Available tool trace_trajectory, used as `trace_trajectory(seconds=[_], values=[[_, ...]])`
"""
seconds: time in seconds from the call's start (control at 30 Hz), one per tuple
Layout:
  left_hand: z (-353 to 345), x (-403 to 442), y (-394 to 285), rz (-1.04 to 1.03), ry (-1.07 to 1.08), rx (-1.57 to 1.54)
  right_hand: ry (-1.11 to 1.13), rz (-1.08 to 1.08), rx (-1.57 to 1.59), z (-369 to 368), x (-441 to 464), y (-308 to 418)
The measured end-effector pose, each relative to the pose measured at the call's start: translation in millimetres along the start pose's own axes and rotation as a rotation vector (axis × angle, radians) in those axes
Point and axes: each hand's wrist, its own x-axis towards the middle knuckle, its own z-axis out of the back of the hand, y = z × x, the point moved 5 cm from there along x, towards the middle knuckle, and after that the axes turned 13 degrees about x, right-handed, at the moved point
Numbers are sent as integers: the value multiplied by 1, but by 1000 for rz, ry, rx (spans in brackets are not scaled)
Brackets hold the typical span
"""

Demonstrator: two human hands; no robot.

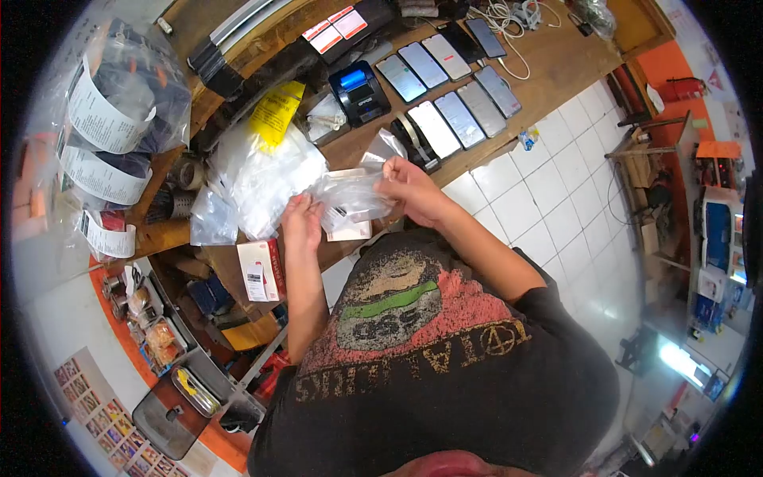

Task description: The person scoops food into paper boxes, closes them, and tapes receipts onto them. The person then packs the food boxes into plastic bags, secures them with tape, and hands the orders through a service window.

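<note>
A clear plastic bag [354,195] stretches between my two hands above the near edge of the wooden table. My left hand [302,220] pinches its left side, fingers curled. On the other side, my right hand [407,191] grips the bag near its upper right edge with thumb and fingers. Beneath the bag lies a pale box [350,230], partly covered. To the left of my left wrist is a red and white box [261,272] with a printed label. A heap of clear plastic bags [274,175] lies just beyond my left hand.
Several smartphones [435,131] lie in rows on the table [548,56] at the right. A small label printer [359,91] stands behind my hands, near a yellow bag [276,117]. Packed parcels with paper labels [107,179] hang at the left. White tiles [548,175] cover the floor.
</note>
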Motion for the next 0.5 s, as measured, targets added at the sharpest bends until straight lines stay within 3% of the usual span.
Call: trace_trajectory(seconds=[0.03, 0.07, 0.13, 0.2, 0.23, 0.3, 0.33, 0.4, 0.5], values=[[-16, -10, -12, 2, 2, -2, 48, 168, -275, 1, 3, 8], [-48, -32, -30, 103, 30, -113, 45, 166, -277, 8, 7, 9], [-61, -48, -37, 209, 58, -222, -93, 349, -755, 17, 9, 27], [-71, -62, -43, 168, 558, -285, -177, 312, -577, 28, 11, 35], [-79, -74, -46, 169, 554, -288, -195, 373, -475, 32, 11, 39], [-91, -91, -51, -82, 382, 656, -189, 431, -356, 24, 5, 45], [-82, -84, -49, -80, 379, 657, -188, 427, -355, 18, 1, 45], [-45, -60, -53, -50, 43, 562, -193, 495, -418, 8, -6, 46], [-34, -59, -70, -183, -53, 381, -212, 536, -346, 16, -7, 56]])
